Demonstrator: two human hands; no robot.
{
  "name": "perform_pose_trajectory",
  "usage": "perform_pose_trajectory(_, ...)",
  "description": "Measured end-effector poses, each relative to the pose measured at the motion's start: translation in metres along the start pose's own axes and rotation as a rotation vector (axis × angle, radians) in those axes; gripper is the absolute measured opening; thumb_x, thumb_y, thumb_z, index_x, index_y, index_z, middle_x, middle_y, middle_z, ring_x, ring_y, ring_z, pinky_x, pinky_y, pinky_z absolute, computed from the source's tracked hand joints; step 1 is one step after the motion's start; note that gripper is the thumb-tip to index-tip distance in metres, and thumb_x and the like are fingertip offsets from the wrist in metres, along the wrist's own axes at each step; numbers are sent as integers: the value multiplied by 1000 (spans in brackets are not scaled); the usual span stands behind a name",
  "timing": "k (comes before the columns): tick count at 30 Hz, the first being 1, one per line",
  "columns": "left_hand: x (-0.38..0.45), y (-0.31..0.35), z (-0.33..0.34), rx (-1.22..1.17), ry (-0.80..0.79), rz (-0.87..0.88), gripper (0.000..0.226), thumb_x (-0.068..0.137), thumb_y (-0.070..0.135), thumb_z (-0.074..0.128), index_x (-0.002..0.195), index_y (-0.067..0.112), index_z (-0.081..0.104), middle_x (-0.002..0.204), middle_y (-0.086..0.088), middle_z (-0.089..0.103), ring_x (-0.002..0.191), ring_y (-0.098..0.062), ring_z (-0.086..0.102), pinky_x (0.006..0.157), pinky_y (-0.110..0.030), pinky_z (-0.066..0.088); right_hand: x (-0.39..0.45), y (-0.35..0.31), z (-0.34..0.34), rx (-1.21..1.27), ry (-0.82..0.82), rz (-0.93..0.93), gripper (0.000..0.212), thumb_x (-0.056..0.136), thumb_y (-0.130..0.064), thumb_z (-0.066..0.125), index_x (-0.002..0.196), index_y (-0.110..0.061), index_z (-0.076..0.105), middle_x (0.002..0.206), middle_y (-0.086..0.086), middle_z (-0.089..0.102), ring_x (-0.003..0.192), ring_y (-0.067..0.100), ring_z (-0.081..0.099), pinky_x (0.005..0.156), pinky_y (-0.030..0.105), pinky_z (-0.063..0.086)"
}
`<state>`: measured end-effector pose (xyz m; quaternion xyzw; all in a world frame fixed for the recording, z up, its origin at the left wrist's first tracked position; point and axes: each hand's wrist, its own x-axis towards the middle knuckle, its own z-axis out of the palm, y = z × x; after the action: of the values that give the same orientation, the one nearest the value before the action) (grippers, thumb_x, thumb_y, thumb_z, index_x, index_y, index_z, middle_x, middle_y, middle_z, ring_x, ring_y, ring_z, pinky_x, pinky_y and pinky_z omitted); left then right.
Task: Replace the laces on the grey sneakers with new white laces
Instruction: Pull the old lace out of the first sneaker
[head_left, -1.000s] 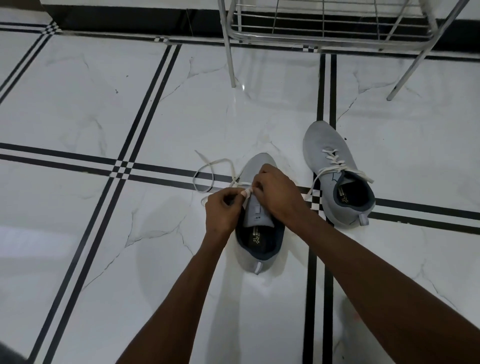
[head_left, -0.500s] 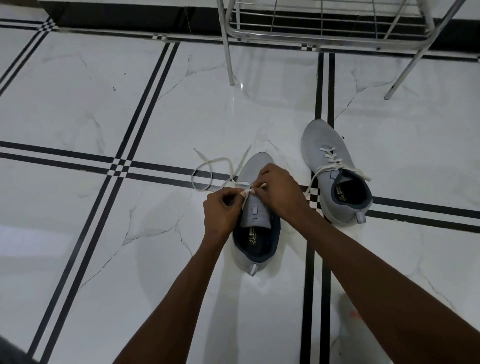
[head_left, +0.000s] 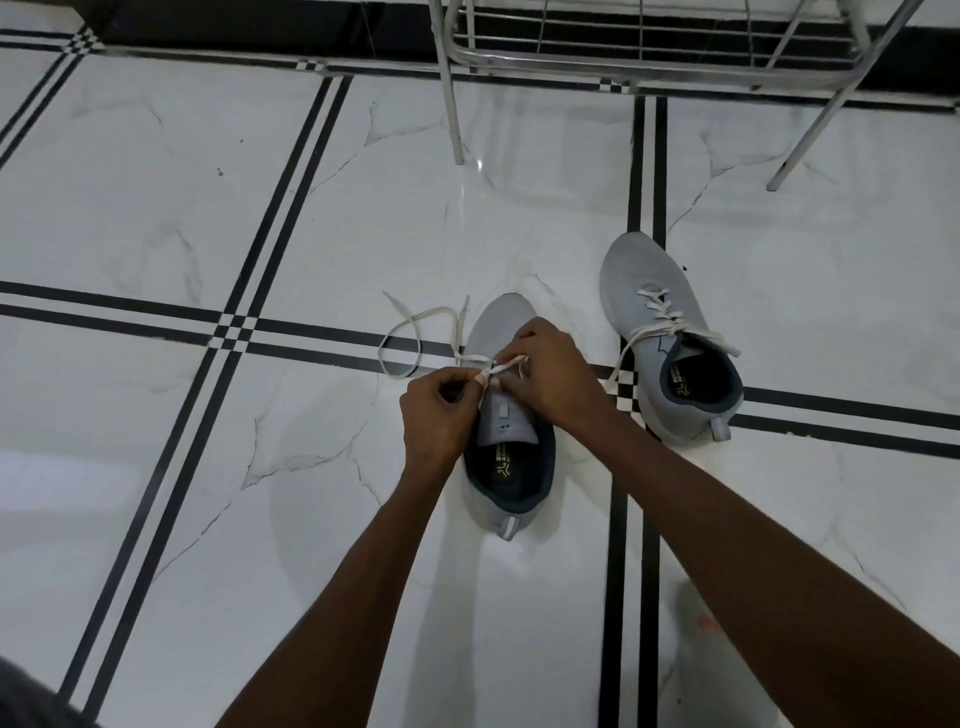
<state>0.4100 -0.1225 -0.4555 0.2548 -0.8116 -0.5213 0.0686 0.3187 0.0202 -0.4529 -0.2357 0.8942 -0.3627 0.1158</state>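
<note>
metal rack (head_left: 649, 57), marble floor (head_left: 156, 182) w/ blk stripes

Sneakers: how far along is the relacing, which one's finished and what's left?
Done, it seems: the right-hand sneaker carries a white lace through its eyelets, ends loose and untied. In hand: the left hand and right hand pinch the white lace over the near sneaker, its slack looped on the floor. Left: finishing this threading, perhaps tying both.

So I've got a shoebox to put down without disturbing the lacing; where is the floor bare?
Bare tile lies left of the near sneaker, beyond the loose white lace, and right of the far sneaker. It is crowded where the left hand and right hand pinch the lace, and between the shoes.
</note>
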Motion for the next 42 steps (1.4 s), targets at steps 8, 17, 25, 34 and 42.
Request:
perform_pose_trajectory(8,2,-5,-6,-6,8,-25,17,91,32,76,97,16,81,85,6,77,78,-8,72,76,-28,61,6,36,-52,-85,519,361,12,87,-3,62,96,4,67,104,18,61,98,29,59,81,20,37)
perform_pose_trajectory(17,4,0,-1,24,-32,19,17,91,30,76,100,16,81,89,5,78,83,-6,73,81,-28,61,5,1,8,-15,-32,39,12,80,-23,81,89,-14,79,101,2,55,89,12,55,73,15,40)
perform_pose_trajectory(25,1,-2,-7,8,-1,-12,15,91,27,76,97,14,81,87,6,78,79,-5,72,79,-27,61,12,31,-50,75,354,364,51,85,-20,77,128,-2,58,117,13,59,111,23,56,90,30,44)
perform_pose_trajectory(34,4,7,-2,133,-5,87,12,89,22,77,99,16,81,90,9,77,82,5,69,78,-7,52,-18,-8,-6,4,58,266,13,81,-16,69,81,-3,66,74,4,64,70,20,58,64,34,44)
perform_pose_trajectory(42,11,6,-9,203,33,149,8,89,18,73,96,16,78,89,8,74,81,-2,68,78,-20,56,-19,7,-8,118,86,306,17,84,-6,62,76,-1,77,74,13,74,71,25,69,66,34,50)
